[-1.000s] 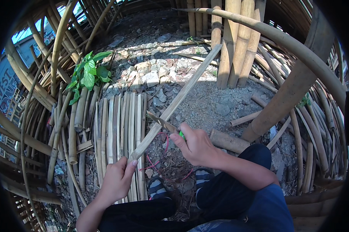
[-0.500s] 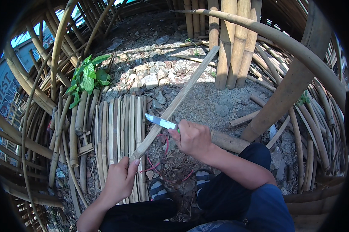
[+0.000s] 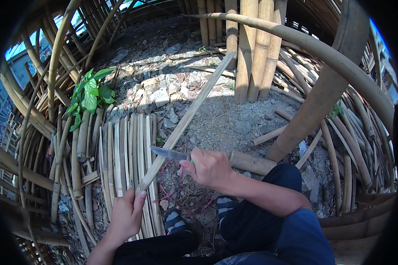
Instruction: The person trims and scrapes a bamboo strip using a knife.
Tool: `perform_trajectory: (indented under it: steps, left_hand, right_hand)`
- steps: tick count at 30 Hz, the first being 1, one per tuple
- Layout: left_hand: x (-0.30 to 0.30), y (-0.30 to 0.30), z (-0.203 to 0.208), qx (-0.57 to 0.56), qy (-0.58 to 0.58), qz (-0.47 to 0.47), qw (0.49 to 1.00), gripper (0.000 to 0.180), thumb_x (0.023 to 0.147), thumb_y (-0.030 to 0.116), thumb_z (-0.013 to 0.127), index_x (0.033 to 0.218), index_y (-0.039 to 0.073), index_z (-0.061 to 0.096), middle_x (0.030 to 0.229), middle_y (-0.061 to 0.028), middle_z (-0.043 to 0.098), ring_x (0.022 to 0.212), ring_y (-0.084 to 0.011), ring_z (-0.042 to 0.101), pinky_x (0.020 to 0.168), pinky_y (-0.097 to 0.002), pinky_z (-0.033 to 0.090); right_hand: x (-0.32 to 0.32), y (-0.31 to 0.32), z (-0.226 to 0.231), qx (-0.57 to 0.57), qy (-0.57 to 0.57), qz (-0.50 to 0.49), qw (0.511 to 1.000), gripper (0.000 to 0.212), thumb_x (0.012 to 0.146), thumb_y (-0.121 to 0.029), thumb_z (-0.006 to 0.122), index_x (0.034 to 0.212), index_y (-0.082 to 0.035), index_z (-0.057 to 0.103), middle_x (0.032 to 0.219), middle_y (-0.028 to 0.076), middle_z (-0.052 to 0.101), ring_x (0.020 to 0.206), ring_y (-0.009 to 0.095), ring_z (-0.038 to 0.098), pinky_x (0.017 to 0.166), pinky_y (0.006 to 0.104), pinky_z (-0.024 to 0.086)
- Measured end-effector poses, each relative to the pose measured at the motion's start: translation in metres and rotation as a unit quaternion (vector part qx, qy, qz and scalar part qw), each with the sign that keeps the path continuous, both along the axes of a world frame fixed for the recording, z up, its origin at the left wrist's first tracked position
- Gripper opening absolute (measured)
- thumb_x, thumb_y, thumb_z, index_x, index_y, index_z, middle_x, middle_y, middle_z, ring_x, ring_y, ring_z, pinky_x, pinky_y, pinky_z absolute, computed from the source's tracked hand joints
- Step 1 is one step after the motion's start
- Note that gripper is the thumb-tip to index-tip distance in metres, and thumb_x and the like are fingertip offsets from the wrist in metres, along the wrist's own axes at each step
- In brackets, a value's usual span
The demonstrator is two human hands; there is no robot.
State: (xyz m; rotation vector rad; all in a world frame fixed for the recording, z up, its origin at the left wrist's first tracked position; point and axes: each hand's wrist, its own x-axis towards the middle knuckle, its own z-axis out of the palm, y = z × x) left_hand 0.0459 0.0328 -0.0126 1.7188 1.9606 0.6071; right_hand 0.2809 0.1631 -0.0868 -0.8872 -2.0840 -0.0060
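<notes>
bamboo strip (image 3: 188,119) slants from the person's left hand, low in the view, up and rightward to the foot of the upright poles (image 3: 263,48). its far end overlaps 1 of those poles in view; whether they touch, i cannot tell.

the left hand (image 3: 126,214) is closed on the near end, thumb laid along the upper face and the fingers curled round the side. gripping at the tip probably leaves nearly the whole length bare for the blade while keeping the strip from twisting.

the right hand (image 3: 212,168) is wrapped firmly round the handle of a knife (image 3: 171,154), of which only a bit of green shows. the blade crosses over the strip a little above the left hand, its point toward the left; whether the edge bites, i cannot tell. that crosswise angle likely lets the edge meet the wood while the knuckles stay off to the right side.

beneath and to the left, a row of split strips (image 3: 128,150) lies side by side, roughly parallel, perhaps ordered so to sit within easy reach. pink string (image 3: 166,194) trails on the ground between that row and the person's 2 sandals (image 3: 177,222).
</notes>
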Motion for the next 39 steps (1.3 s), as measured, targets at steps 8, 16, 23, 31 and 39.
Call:
perform_trajectory:
  steps: [8,16,23,31,39]
  left_hand:
    - [-0.005,-0.005,0.002,0.007,0.005,0.000,1.000,0.045,0.104,0.024,0.056,0.071,-0.004,0.049,0.050,-0.0218,0.046,0.043,-0.0369,0.046,0.047,-0.0462,0.035]
    - [-0.006,-0.007,-0.002,0.003,0.020,-0.007,1.000,0.045,0.104,0.024,0.056,0.070,-0.004,0.048,0.050,-0.0220,0.046,0.044,-0.0386,0.047,0.047,-0.0472,0.035]
    - [-0.005,-0.011,0.003,0.000,0.020,-0.010,1.000,0.045,0.104,0.023,0.056,0.069,-0.004,0.048,0.050,-0.0220,0.044,0.044,-0.0391,0.046,0.047,-0.0471,0.035]
    - [-0.006,-0.006,0.002,-0.016,0.012,-0.002,1.000,0.046,0.104,0.024,0.055,0.069,-0.005,0.049,0.050,-0.0211,0.045,0.044,-0.0381,0.046,0.048,-0.0478,0.035]
    - [-0.005,-0.007,0.002,-0.024,0.020,0.006,0.999,0.045,0.104,0.024,0.055,0.070,-0.005,0.049,0.050,-0.0206,0.045,0.044,-0.0370,0.046,0.050,-0.0464,0.036]
  right_hand:
    - [0.040,0.066,0.010,0.029,-0.001,-0.167,0.986,0.045,0.104,-0.038,0.052,0.073,-0.006,0.051,0.051,0.015,0.054,0.044,0.035,0.058,0.042,0.0462,0.046]
    - [0.020,0.032,0.008,0.012,0.004,-0.079,0.997,0.045,0.105,-0.039,0.051,0.074,-0.005,0.053,0.051,0.015,0.054,0.045,0.036,0.059,0.043,0.0475,0.046]
    - [0.074,0.097,0.021,0.008,0.004,-0.200,0.980,0.046,0.105,-0.039,0.050,0.074,-0.005,0.053,0.052,0.016,0.054,0.045,0.037,0.058,0.044,0.0490,0.046]
    - [0.043,0.055,0.008,-0.004,-0.024,-0.075,0.997,0.049,0.105,-0.039,0.050,0.070,-0.006,0.052,0.053,0.016,0.055,0.045,0.037,0.057,0.043,0.0481,0.045]
    - [0.100,0.137,0.024,0.038,-0.031,-0.157,0.986,0.050,0.106,-0.041,0.047,0.072,-0.004,0.055,0.056,0.018,0.057,0.050,0.039,0.061,0.048,0.0498,0.048]
